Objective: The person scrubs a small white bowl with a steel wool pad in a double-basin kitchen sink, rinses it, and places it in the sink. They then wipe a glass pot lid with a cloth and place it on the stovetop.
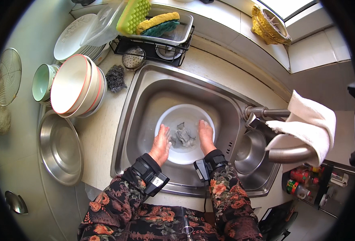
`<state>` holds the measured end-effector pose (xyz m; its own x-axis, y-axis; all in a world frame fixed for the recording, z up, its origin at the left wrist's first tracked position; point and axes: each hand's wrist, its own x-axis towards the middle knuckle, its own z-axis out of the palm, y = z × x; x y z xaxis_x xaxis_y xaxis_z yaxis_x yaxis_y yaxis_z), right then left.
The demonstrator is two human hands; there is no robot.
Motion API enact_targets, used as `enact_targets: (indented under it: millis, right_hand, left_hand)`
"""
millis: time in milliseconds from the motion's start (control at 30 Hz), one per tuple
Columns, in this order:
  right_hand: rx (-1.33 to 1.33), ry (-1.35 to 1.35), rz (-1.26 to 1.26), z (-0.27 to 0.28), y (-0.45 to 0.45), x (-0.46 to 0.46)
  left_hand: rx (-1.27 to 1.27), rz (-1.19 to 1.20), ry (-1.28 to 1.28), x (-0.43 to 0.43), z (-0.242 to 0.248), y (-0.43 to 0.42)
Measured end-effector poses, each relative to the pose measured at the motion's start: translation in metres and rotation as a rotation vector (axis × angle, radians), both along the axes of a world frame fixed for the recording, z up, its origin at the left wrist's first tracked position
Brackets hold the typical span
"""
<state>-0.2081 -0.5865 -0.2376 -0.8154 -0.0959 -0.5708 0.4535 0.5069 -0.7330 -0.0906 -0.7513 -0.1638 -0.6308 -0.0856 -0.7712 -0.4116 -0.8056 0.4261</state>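
Note:
A white round basin [182, 161] stands in the stainless steel sink [138, 126] with cloudy water in it. A small crumpled grey piece [184, 136], perhaps a rag, lies in the middle of that water. My left hand [161, 144] is at the basin's left rim, palm turned inward, fingers straight and wet. Opposite it, my right hand [206, 136] is inside the right rim, its fingertips partly blurred by the water. Neither hand grips the grey piece, which sits apart between them. Both wrists wear black strapped devices.
Stacked bowls [72, 84], plates [72, 39], a steel basin [61, 147] and a steel wool pad [116, 79] stand left. Sponges [159, 24] sit in a container behind the sink. A faucet [289, 155] draped with white cloth [310, 126] overhangs a steel bowl [249, 150] in the side basin.

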Motion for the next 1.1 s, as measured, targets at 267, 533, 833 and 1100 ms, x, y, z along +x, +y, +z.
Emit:
enact_targets:
  millis: [267, 533, 833, 1100]
  right_hand:
    - [-0.763, -0.551, -0.413, -0.037, -0.008, 0.016]
    - [-1.041, -0.472, 0.055, 0.120, -0.055, 0.058]
    - [-0.376, 0.368, 0.640, 0.101, -0.055, 0.068]
    - [0.116, 0.444, 0.130, 0.006, -0.026, 0.007]
  left_hand:
    - [0.035, 0.074, -0.106, -0.015, -0.014, -0.004]
    - [0.179, 0.231, -0.139, -0.022, -0.021, -0.007]
    - [0.280, 0.195, 0.097, -0.025, 0.012, 0.018]
    - [0.097, 0.080, 0.051, -0.024, 0.013, -0.002]
